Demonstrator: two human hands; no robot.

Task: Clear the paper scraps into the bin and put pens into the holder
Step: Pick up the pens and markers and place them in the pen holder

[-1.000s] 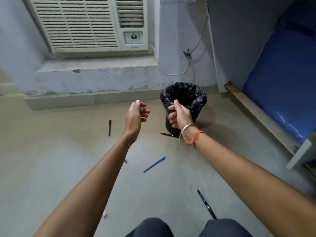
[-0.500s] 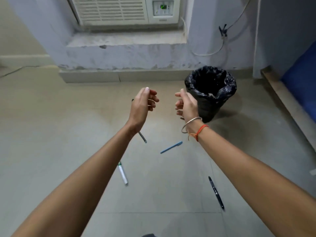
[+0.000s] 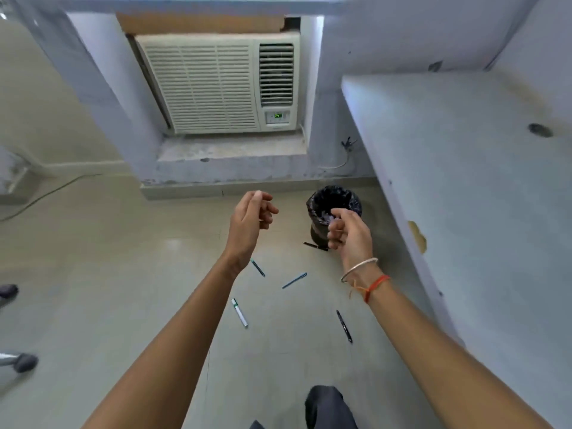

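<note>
A small bin (image 3: pixel 322 205) lined with a black bag stands on the floor by the wall. My right hand (image 3: pixel 351 233) hovers in front of it, fingers loosely curled and empty. My left hand (image 3: pixel 250 221) is raised to the left of the bin, fingers apart, holding nothing. Several pens lie on the floor: a black pen (image 3: pixel 315 246) at the bin's base, a dark pen (image 3: pixel 257 267) under my left wrist, a blue pen (image 3: pixel 294 280), a white marker (image 3: pixel 239 312) and a black pen (image 3: pixel 344 326) nearer me. No holder or paper scraps show.
A window air conditioner (image 3: pixel 216 85) sits in the wall above a ledge. A grey table top (image 3: pixel 464 168) fills the right side, overhanging the floor. Chair wheels (image 3: pixel 21 362) and a foot (image 3: pixel 7 291) are at the left edge. My knee (image 3: pixel 328 407) shows below.
The view has risen and pulled back, so the pens and bin look smaller and a table top appears at right. My right hand has shifted in front of the bin and loosened.
</note>
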